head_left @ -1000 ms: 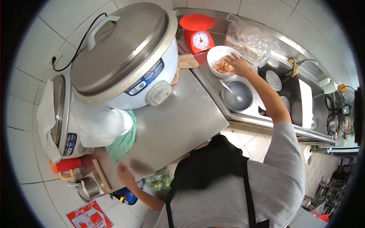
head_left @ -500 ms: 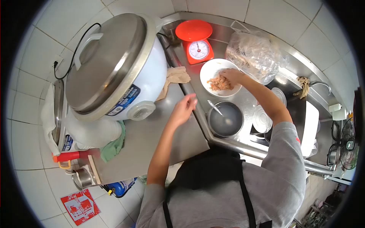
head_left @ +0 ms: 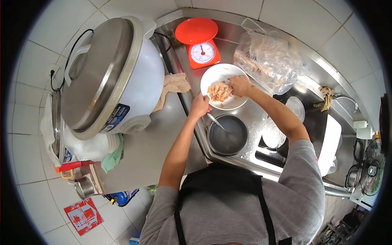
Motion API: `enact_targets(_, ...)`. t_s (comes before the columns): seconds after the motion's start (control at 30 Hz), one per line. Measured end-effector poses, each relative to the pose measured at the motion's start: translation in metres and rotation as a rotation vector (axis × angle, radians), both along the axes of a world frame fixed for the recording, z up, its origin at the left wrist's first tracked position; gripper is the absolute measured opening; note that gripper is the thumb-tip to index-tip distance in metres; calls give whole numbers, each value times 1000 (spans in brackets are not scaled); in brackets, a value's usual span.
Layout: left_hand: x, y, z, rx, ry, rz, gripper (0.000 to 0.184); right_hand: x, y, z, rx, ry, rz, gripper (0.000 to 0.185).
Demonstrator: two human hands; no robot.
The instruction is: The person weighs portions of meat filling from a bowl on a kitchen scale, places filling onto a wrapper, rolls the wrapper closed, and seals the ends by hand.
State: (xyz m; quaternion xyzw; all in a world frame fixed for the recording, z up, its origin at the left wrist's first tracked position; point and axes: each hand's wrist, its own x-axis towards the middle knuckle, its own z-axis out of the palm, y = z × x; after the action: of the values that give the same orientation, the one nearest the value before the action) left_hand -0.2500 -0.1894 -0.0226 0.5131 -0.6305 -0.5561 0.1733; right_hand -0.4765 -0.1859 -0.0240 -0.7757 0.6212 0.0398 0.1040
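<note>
A white bowl stands on the steel counter with orange-pink, shredded food in it, perhaps meat. My right hand reaches inside from the right, fingers curled against the food. On the near left side, my left hand grips the bowl's rim, its fingers closed at the edge. Just below sits a dark round pot with greyish liquid. A metal spoon leans in it, its handle over the rim near my left hand.
Behind the bowl are a red kitchen scale and a clear plastic bag of food. A large rice cooker fills the left, beside a brown cloth. Right are round lids, the sink and a tap.
My left hand has moved from the air beside the bowl to its rim. My right hand stays in the food, which is now more heaped. The view has shifted slightly.
</note>
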Motion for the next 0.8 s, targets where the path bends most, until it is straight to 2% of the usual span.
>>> enact_targets(0.07,1,-2,-2,-3,1,5,30,0,-5,7,86,67,14,32)
enact_targets(0.17,1,-1,-6,-6,12,6,30,-12,-17,11,249,-18,64,38)
enact_targets(0.27,2,-2,-7,-4,6,8,30,-9,-11,47,450,-240,-37,38)
enact_targets(0.37,0,0,-6,0,-8,21,30,-15,-14,23,377,-363,-97,34)
enact_targets(0.6,0,1,-3,-13,9,39,31,-14,-5,-13,96,-213,50,17)
enact_targets(0.7,-1,-1,-5,-22,6,39,31,-13,-2,-24,-42,-87,57,15)
enact_targets(0.8,-2,0,-12,-41,-1,41,30,-13,-5,-25,-27,-52,82,17)
